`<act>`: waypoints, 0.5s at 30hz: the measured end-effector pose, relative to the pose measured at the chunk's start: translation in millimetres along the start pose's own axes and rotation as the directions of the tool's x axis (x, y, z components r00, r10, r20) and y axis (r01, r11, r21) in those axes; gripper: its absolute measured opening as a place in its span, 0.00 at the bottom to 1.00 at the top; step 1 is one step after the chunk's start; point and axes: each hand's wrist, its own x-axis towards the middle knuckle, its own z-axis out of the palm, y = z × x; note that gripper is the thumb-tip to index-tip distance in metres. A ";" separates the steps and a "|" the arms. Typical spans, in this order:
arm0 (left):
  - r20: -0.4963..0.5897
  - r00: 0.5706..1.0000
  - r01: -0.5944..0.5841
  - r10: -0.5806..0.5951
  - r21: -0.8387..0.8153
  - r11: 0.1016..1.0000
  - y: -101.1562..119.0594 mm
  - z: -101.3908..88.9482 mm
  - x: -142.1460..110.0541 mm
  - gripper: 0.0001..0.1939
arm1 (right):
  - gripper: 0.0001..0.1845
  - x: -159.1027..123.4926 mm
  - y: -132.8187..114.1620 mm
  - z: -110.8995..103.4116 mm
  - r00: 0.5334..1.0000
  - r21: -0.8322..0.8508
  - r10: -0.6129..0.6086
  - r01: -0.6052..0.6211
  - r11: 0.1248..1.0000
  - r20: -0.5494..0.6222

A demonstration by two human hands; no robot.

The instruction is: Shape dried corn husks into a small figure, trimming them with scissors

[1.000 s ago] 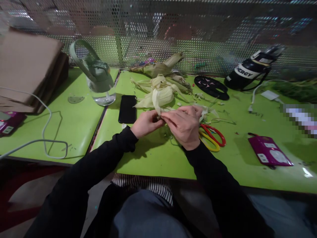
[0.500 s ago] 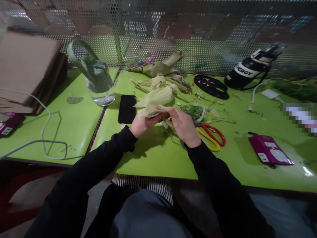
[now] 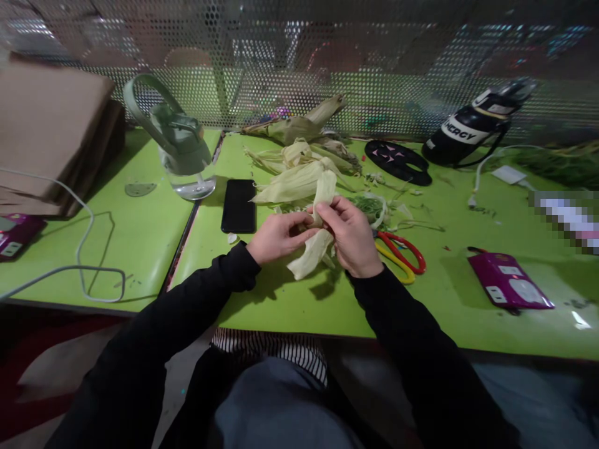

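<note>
Both of my hands grip one pale corn husk [image 3: 314, 249] over the green table [image 3: 290, 299]. My left hand [image 3: 276, 236] pinches its middle from the left. My right hand [image 3: 352, 236] pinches it from the right, fingers closed. The husk runs from above my fingers down toward me. A pile of husks [image 3: 299, 165] lies just beyond my hands. Red and yellow scissors [image 3: 400, 254] lie right of my right hand.
A black phone [image 3: 239, 204] lies left of the husk pile. A green-lidded glass jug [image 3: 185, 153] stands at the left, beside stacked cardboard [image 3: 51, 131] and a white cable [image 3: 84, 249]. A purple device [image 3: 508, 288] lies at right; a black bottle [image 3: 472, 131] lies before the perforated metal screen.
My hands pulled one husk free from the pile and turned it from lying sideways to standing nearly upright between them, drawing it slightly toward me.
</note>
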 end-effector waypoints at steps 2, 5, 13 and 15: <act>-0.039 0.999 0.024 -0.023 0.010 1.000 1.7 2.2 0.0 0.16 | 0.14 -1.4 1.8 3.6 0.999 0.059 0.026 -0.024 0.998 -0.030; -0.079 0.994 0.071 -0.075 -0.052 0.996 1.3 3.5 0.8 0.17 | 0.18 -0.6 3.8 4.7 0.995 0.102 0.071 -0.063 0.993 -0.076; 0.073 0.968 0.249 -0.238 -0.352 0.902 -2.1 -1.8 4.9 0.04 | 0.14 6.5 -1.2 -5.7 0.993 0.059 0.111 -0.109 0.992 -0.032; 0.106 0.942 0.329 -0.318 -0.471 0.819 0.9 -2.4 6.9 0.03 | 0.09 7.2 -6.4 -11.9 0.996 -0.082 0.075 -0.071 0.994 0.041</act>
